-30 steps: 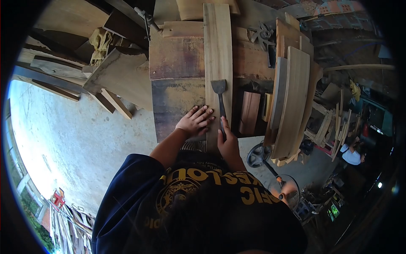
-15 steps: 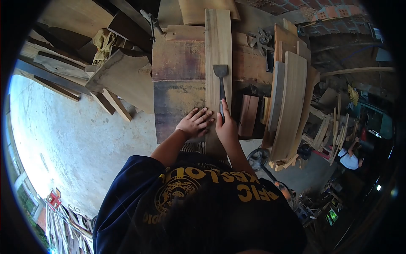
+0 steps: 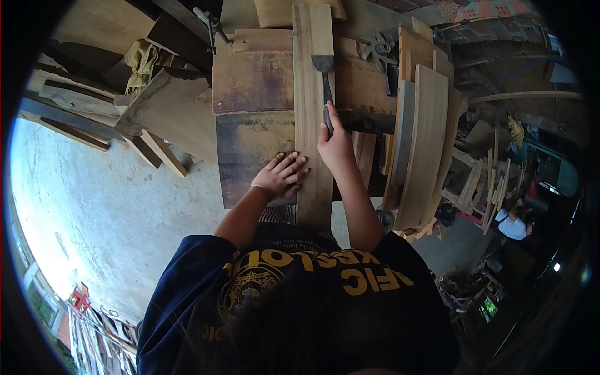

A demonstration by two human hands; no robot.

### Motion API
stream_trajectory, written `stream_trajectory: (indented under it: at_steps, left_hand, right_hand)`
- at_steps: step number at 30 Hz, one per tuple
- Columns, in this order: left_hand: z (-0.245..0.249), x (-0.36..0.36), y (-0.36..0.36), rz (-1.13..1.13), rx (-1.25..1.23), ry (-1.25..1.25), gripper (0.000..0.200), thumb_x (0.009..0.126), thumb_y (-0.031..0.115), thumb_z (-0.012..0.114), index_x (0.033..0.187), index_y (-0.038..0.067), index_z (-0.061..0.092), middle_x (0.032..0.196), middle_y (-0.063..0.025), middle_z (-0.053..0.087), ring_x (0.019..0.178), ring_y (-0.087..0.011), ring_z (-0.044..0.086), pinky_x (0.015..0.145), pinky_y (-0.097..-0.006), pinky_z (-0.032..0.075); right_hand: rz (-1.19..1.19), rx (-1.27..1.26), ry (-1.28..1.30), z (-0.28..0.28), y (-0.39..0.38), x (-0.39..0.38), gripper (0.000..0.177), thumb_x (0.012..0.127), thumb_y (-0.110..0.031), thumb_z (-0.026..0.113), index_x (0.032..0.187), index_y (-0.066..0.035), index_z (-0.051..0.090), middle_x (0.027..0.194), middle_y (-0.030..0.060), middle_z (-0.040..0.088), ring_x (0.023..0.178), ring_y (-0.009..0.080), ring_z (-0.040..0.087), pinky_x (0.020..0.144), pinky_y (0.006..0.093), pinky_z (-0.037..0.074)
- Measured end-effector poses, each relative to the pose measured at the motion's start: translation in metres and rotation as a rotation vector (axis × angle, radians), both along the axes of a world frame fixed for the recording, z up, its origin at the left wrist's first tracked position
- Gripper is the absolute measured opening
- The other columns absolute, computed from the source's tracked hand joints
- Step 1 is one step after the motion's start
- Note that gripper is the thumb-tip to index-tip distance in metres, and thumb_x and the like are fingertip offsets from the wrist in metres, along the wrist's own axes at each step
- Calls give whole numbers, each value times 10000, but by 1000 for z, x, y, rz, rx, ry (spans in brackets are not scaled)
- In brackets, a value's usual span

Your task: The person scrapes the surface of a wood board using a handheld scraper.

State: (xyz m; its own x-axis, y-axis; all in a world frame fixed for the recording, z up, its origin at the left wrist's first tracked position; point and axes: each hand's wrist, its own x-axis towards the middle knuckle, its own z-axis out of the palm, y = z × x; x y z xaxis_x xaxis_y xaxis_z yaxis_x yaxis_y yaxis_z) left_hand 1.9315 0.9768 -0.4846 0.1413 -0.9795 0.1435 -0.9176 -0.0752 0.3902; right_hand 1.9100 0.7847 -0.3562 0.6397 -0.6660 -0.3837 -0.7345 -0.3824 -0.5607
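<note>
A long pale board (image 3: 309, 94) lies lengthwise on the dark, stained workbench (image 3: 253, 134), pointing away from my body. My right hand (image 3: 335, 140) is closed round the handle of a scraper (image 3: 324, 78), one finger stretched along it. The scraper's wide, flat blade rests on the board's upper part, near its right edge. Lower down, my left hand (image 3: 281, 176) lies flat with fingers spread, its fingertips at the board's left edge.
Curved planks (image 3: 422, 147) stand stacked to the right of the bench, beside a reddish wood block (image 3: 364, 153). Boards and offcuts (image 3: 161, 153) lean at the left. A person in a white top (image 3: 512, 225) is far off at the right.
My right hand has pushed the scraper further up the board, away from my body. My left hand remains spread at the board's left edge. The whole view has shifted slightly.
</note>
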Motion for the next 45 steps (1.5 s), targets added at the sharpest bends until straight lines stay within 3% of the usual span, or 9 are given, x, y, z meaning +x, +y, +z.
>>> stream_trajectory:
  at_steps: [8,14,19,28,30,34,36,37,45]
  left_hand:
    - [2,0,1,-4,17,8,567,828,442,568,1348,255,438,1496,-6,301,1394,-220,251,1148,-439,203]
    - [3,1,1,-8,11,7,535,849,432,538,1341,245,438,1482,4,327,1378,-221,286,1133,-444,233]
    - [3,1,1,-15,38,-10,543,856,437,527,1356,250,429,1498,2,297,1400,-222,233,1153,-437,194]
    - [4,3,0,-7,-2,18,524,860,425,526,1341,236,441,1491,2,314,1381,-217,276,1136,-437,229]
    - [4,2,0,0,-6,19,522,862,426,526,1341,236,441,1492,3,312,1381,-216,276,1136,-436,231]
    - [2,1,1,4,-3,23,517,865,427,527,1339,239,443,1492,3,315,1379,-218,283,1137,-435,232]
    - [0,1,1,9,20,-5,538,871,447,518,1369,267,418,1492,9,309,1382,-213,273,1152,-431,209]
    - [-1,1,1,13,-1,19,524,868,433,524,1352,253,432,1489,6,319,1377,-215,286,1143,-434,223]
    - [0,1,1,22,-52,31,495,872,412,525,1330,241,448,1483,12,340,1368,-212,309,1127,-429,251]
  right_hand:
    - [52,-88,-134,-3,40,-77,552,912,-157,492,1434,-211,323,1012,255,634,894,422,614,727,474,520]
    - [2,13,44,19,-5,5,534,909,-169,495,1421,-177,345,1062,265,615,935,415,608,754,466,519]
    - [-22,5,-87,-5,-47,71,520,905,-165,475,1414,-150,367,1093,257,615,980,398,615,818,444,509]
    - [-26,50,53,5,-25,30,523,911,-179,461,1424,-176,357,1089,247,623,975,396,619,838,442,507]
    - [42,-41,-17,-5,-41,44,530,932,-180,466,1442,-234,334,886,159,675,509,214,607,484,341,506]
    - [73,-96,-33,-1,-72,99,541,931,-171,462,1450,-226,322,793,131,656,451,174,545,439,323,482]
    - [-64,111,8,18,-75,124,526,909,-202,461,1426,-198,365,878,172,668,626,276,658,552,362,550]
    - [-60,88,-28,15,-77,129,524,911,-188,449,1428,-203,365,790,134,648,500,208,597,436,337,508]
    - [-94,100,40,28,-44,90,545,911,-177,463,1440,-209,340,803,141,661,493,226,600,437,339,517]
